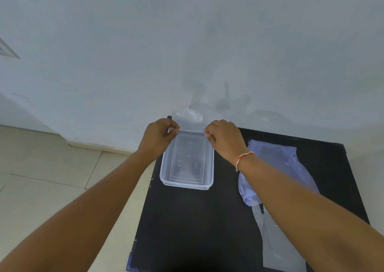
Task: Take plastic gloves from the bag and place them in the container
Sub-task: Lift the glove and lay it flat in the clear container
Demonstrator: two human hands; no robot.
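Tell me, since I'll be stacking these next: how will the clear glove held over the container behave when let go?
The glove is probably floppy: it hangs thin and see-through between the left hand and right hand. Likely very light, so it may drift rather than drop straight into the container. It may cling or slip.

A single wide-angle view from a camera worn on the person's head looks forward and steeply down, so both bare forearms reach in from the bottom corners toward the middle of the frame. The left hand (159,133) and right hand (223,137) meet near the centre, close to the lens, above the far edge of a black worktop (187,219) that fills the lower right. The upper half shows a pale wall (187,43) bowed by the wide lens, and tiled floor (41,163) lies at lower left; no second view overlaps this one.
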